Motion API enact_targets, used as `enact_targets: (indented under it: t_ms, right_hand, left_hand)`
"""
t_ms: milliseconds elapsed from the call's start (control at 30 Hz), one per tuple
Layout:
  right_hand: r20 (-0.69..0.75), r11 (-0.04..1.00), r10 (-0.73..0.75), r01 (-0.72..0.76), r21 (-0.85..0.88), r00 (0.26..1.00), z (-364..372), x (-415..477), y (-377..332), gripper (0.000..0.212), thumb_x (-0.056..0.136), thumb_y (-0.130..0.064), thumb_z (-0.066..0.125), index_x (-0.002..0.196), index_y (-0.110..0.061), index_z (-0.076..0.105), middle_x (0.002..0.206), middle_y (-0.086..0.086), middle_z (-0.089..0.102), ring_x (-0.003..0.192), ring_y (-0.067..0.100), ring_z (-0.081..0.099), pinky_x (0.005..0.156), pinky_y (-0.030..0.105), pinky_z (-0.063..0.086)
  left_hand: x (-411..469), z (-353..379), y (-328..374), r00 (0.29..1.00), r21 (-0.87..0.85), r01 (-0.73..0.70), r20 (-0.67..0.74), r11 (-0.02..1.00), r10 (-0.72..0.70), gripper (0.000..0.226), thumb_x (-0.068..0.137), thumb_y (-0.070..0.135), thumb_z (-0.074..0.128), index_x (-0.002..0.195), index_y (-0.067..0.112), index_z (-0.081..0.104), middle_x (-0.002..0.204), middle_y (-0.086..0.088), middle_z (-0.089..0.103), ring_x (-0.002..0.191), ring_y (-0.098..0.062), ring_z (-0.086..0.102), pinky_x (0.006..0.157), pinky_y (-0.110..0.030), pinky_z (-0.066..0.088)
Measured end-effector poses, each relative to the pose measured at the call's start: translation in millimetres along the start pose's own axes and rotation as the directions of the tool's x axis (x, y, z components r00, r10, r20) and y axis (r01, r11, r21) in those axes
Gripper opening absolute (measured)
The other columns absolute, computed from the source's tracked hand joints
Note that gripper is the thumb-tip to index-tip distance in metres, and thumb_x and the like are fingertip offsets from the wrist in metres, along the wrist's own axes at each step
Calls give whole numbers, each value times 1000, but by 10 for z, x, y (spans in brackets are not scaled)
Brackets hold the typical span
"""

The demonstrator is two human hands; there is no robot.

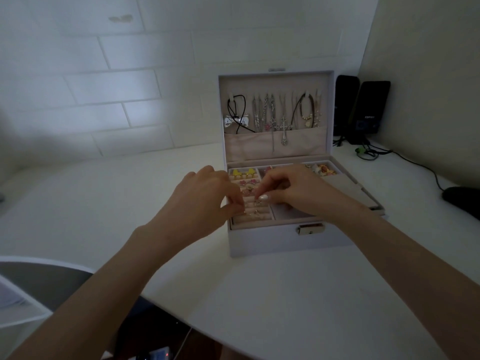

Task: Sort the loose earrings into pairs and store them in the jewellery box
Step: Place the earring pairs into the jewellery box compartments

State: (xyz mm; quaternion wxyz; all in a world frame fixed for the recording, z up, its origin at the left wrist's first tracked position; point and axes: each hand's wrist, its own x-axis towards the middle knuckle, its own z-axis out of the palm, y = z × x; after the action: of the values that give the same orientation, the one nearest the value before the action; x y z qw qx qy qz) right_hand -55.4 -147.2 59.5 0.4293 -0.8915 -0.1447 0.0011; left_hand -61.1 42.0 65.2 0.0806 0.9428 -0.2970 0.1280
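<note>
A white jewellery box (270, 242) stands open on the white table, its lid upright with necklaces (272, 115) hanging inside. Both my hands reach into its left part, over the pink padded rolls (259, 216). My right hand (293, 193) pinches a small silver earring (257, 203) between thumb and forefinger, right at the rolls. My left hand (207, 196) has its fingers curled, tips pressed on the rolls at the box's left edge; what it holds is too small to tell. Yellow earrings (242, 173) and pink earrings (246, 182) sit in the back rows.
More small jewellery (322, 169) lies in the back right compartment. Two black speakers (368, 110) with cables stand behind the box at the right, and a dark mouse (462, 201) lies at the far right. A chair (39, 281) shows at the lower left.
</note>
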Motion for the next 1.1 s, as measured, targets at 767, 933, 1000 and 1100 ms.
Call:
enact_targets:
  t_ms: [767,933,1000,1100]
  right_hand:
    - [-182,891,-425,375,-256,886,206,-226,-51,28,81,-19,56,103,-17,73,74,-12,49,65,2,48,62,9,38]
    - [-81,824,-538,503,-259,839,704,-72,-493,22,83,-6,57,98,-11,72,85,-2,58,67,5,50,69,18,41]
    - [13,844,-479,464,-268,878,998,71,-605,24,88,-5,54,106,-10,69,100,6,60,84,19,59,77,27,46]
    - [129,856,-316,341,-387,940,1387,341,-597,29,91,-5,50,117,-7,62,115,13,53,104,27,54,85,29,41]
  left_hand:
    - [-363,155,-237,939,-171,-115,-340,979,51,35,89,41,41,108,28,67,88,11,56,78,-6,44,65,-18,37]
    - [-598,-48,-829,890,-200,334,-255,921,-378,5,84,27,65,82,29,61,76,16,57,69,-1,51,61,-26,41]
    - [-679,3,-1078,856,-167,483,-119,860,-503,10,82,32,67,80,28,58,75,15,57,69,-3,51,59,-25,38]
    - [-732,150,-1276,809,-123,587,48,800,-586,19,79,40,68,84,26,56,85,6,60,77,-12,55,67,-29,45]
